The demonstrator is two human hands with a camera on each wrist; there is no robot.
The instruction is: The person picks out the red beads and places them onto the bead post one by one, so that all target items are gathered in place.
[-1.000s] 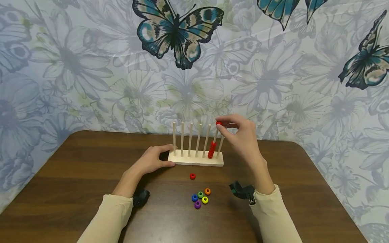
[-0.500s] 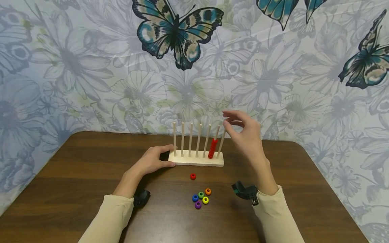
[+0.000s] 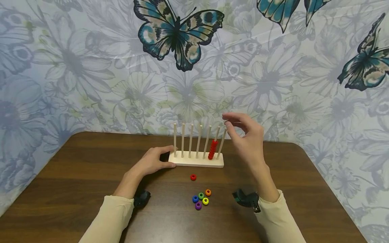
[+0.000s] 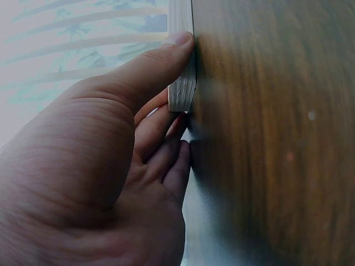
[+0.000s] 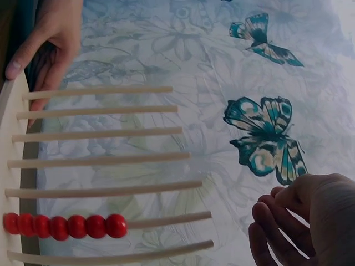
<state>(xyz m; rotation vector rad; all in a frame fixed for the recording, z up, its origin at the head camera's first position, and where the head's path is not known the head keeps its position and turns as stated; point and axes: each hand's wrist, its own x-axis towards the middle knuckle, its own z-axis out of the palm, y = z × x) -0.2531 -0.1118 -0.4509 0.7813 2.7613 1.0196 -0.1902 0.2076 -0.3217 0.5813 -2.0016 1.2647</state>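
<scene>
A pale wooden bead stacker [image 3: 194, 162] with several upright pegs stands on the table. My left hand [image 3: 149, 162] grips its left end, the thumb on the front edge [image 4: 181, 61] in the left wrist view and the fingers behind. Several red beads [image 3: 212, 150] are stacked on the second peg from the right; bare peg shows above them in the right wrist view. My right hand [image 3: 247, 140], fingers loosely bent, holds nothing near the top of the rightmost peg [image 5: 166, 252]; the right wrist view shows it apart from the pegs.
In front of the stacker lies a loose red bead [image 3: 193, 177]. Nearer me are grouped orange [image 3: 208, 192], green [image 3: 201, 195], blue [image 3: 195, 199], yellow [image 3: 205, 201] and purple [image 3: 198, 206] beads. A butterfly-patterned cloth [image 3: 188, 91] hangs behind the table [image 3: 76, 182].
A red bead pinched at the peg's top has been let go and now sits on the red stack. My right hand has moved slightly right, away from that peg. The left hand stays put.
</scene>
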